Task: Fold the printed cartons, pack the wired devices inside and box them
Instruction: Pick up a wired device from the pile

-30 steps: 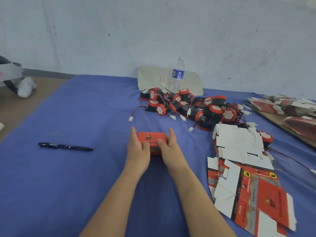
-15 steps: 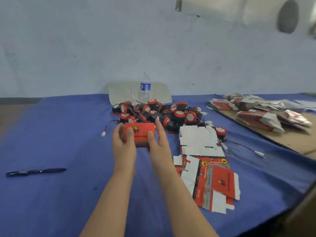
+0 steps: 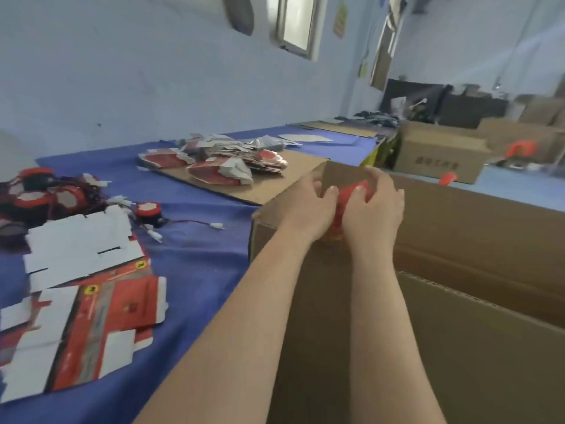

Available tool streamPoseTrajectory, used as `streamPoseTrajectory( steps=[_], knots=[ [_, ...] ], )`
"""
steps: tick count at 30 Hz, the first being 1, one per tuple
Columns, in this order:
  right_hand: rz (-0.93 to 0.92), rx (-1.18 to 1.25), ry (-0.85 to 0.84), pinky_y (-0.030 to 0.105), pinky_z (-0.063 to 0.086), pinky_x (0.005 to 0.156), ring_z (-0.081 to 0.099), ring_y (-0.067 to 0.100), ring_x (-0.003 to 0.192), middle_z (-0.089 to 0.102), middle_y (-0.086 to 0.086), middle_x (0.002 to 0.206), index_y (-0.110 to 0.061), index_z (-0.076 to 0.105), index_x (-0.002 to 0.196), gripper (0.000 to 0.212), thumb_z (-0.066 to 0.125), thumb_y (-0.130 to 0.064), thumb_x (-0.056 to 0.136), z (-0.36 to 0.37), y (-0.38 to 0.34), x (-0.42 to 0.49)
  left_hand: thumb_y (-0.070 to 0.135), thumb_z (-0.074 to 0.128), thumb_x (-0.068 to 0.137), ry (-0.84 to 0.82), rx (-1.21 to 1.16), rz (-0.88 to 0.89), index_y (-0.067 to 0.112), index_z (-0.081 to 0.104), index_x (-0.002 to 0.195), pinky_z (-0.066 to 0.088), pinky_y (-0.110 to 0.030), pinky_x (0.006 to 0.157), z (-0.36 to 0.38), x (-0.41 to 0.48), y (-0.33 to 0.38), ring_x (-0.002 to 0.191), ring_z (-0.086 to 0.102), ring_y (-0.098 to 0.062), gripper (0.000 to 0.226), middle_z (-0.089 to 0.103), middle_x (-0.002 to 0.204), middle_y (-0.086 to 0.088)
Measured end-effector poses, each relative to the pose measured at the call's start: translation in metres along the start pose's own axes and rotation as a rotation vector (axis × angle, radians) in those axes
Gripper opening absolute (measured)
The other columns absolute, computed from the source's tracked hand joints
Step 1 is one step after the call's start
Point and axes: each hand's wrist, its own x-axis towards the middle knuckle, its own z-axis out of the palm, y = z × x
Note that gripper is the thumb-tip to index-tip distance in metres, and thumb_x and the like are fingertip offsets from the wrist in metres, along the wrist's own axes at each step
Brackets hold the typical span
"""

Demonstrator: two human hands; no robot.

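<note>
Just right of the frame's centre, the left hand [image 3: 308,206] and the right hand [image 3: 374,209] are pressed close together, and the fingers of both curl round a small red carton [image 3: 347,195] that shows between them. They hold it over the upper-left corner of a large open cardboard box [image 3: 474,231], which fills the lower right of the frame. To the left of the box lies the blue table cover [image 3: 198,255]. A spread of flat printed cartons [image 3: 91,301] rests on it at lower left. Above them, at the left edge, is a blurred heap of red-and-black wired devices [image 3: 39,191]. Above centre, a loose stack of red-and-white cartons [image 3: 220,166] sits on a cardboard sheet [image 3: 275,182]. A second brown box [image 3: 437,154] stands at upper right.
</note>
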Motion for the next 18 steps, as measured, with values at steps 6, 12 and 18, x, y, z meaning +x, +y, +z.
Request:
streamPoseTrajectory(
  steps=[6,12,18],
  knots=[
    [-0.296,0.289,0.081,0.007,0.04,0.086,0.056,-0.007,0.101,0.064,-0.015,0.101,-0.017,0.063,0.106,0.024,0.046,-0.006,0.093,0.015,0.0,-0.03,0.01,0.053,0.095,0.067,-0.096,0.149,0.011,0.055,0.118,0.045,-0.043,0.103,-0.011,-0.009,-0.007,0.116,0.057,-0.02,0.023,0.06,0.121,-0.006],
    [-0.173,0.458,-0.407,0.013,0.044,0.065,0.061,0.005,0.078,0.066,-0.016,0.085,-0.025,0.062,0.092,0.027,0.046,-0.004,0.094,0.14,-0.014,-0.098,0.006,0.047,0.094,0.58,0.006,0.055,0.023,0.057,0.099,0.049,-0.023,0.086,-0.151,-0.011,-0.054,0.106,0.059,-0.017,0.02,0.062,0.1,0.01],
    [0.027,0.031,-0.761,0.033,0.04,0.096,0.05,0.027,0.12,0.057,0.01,0.131,-0.011,0.056,0.128,0.04,0.04,-0.001,0.092,0.271,0.009,-0.124,0.011,0.044,0.094,0.779,-0.119,-0.337,0.021,0.052,0.072,0.04,-0.03,0.067,-0.253,-0.003,-0.111,0.082,0.052,-0.023,0.025,0.053,0.079,0.001]
  ],
)
